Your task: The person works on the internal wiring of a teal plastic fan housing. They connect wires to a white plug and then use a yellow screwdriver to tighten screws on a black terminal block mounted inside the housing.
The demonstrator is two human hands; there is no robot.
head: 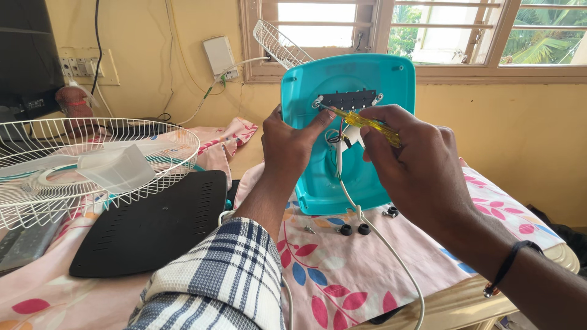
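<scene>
A turquoise plastic fan base (367,76) stands tilted up on the table, its hollow underside facing me. My left hand (290,143) grips its left edge, thumb pressed near a black switch panel (348,99) inside. My right hand (416,159) holds a yellow screwdriver (367,122), its tip on a screw at the panel's left end. A white power cord (379,235) runs out of the base toward me.
A white wire fan guard (92,162) with pale blades lies at left beside a black slotted cover plate (153,226). Small screws and black rubber feet (354,230) sit on the floral cloth (342,281). Another wire guard (278,43) leans by the window.
</scene>
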